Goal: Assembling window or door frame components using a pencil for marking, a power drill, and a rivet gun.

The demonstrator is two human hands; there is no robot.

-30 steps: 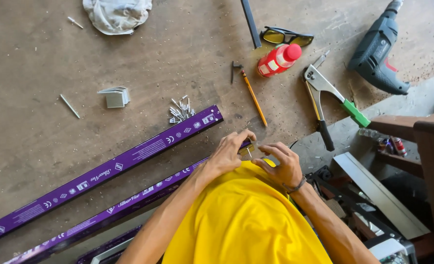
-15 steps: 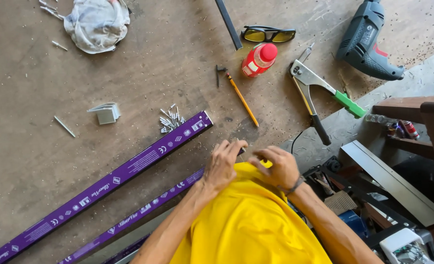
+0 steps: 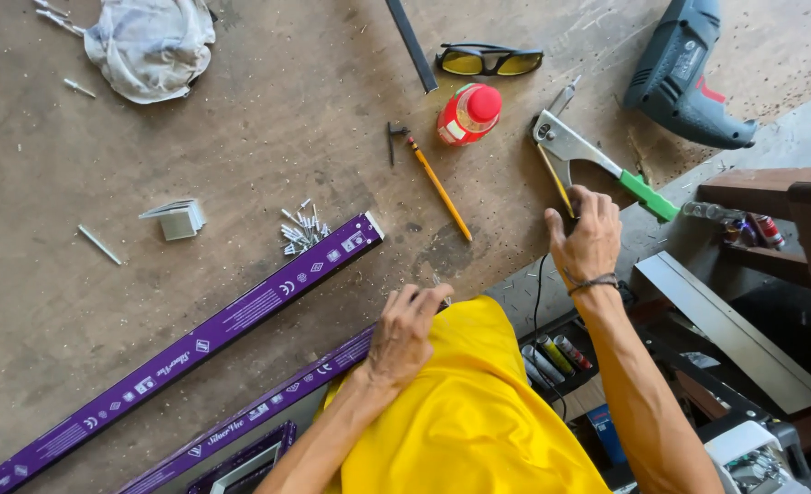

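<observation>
Head view: right hand (image 3: 586,240) closes its fingers around the lower black handle of the rivet gun (image 3: 577,151), which lies on the concrete floor (image 3: 268,137) near its right edge, beside the red-capped bottle (image 3: 468,113). Left hand (image 3: 405,331) rests on the yellow cloth (image 3: 465,402), fingers curled loosely, just beside a purple strip (image 3: 186,348).

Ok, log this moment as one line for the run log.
right hand: on rivet tool lower handle | left hand: on yellow cloth | nearby: pencil, rivets, purple rail, drill
</observation>
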